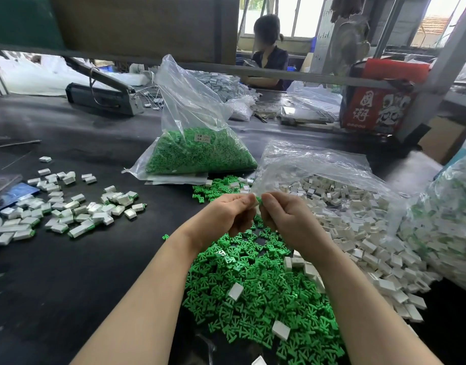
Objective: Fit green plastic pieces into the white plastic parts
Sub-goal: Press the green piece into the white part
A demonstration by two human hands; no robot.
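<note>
Left hand: the left hand (228, 217) was raised above the work surface, fingers curled in, thumb and forefinger pinched on a small white part (256, 204) at the point where both hands met
Right hand: the right hand (287, 216) faced it, fingertips touching those of the left, pinched on a green piece (258, 199) that showed only as a sliver between the two hands
Fit: whether the green piece was seated in the white part could not be told, as the fingers hid the joint
Loose green pieces: a heap of green pieces (258, 293) lay on the dark table (68, 259) directly below the hands, with a few white parts scattered on top of it
White stock: a large pile of white parts (358, 233) spilled from an open clear bag (313, 162) to the right of the hands, touching the green heap
Green stock: a clear bag of green pieces (197, 151) stood behind the hands, near the middle of the table, bearing a small label
Assembled pile: white parts with green showing at their ends (68, 209) lay spread to the left, well apart from the hands
Far right: another bag of white and green parts (447, 219) sat at the edge of the view
Background: a second person (266, 54) sat at the far side of the table, beside a red carton (376, 101)
</note>
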